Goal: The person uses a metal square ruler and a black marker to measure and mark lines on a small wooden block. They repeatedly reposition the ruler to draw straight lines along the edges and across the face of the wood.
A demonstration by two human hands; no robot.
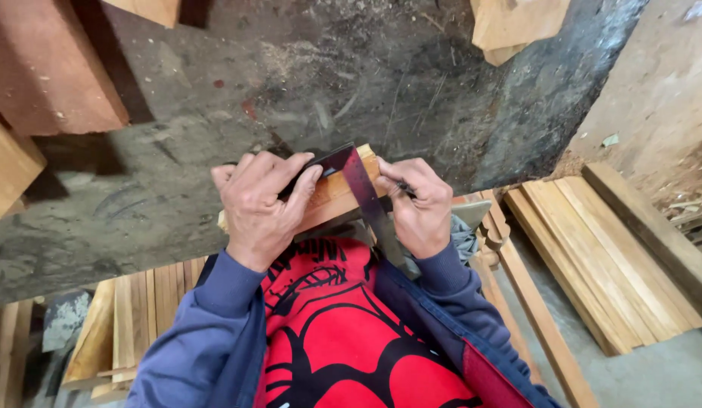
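The left hand (258,205) lies over a try square (358,189), its fingers curled down on the dark stock and pressing it against a short wooden block (332,198) that rests at the near edge of the grey workbench (215,98); the blade runs from between the two hands toward the person's chest; the right hand (419,208) is clenched around a slim dark pencil (404,189), its tip beside the blade; planks (600,257) lie stacked on the floor to the right.

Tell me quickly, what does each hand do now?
Left hand: closed, pressing the dark try square onto the wooden piece.
Right hand: closed grip on a thin dark marking tool, beside the square's blade.
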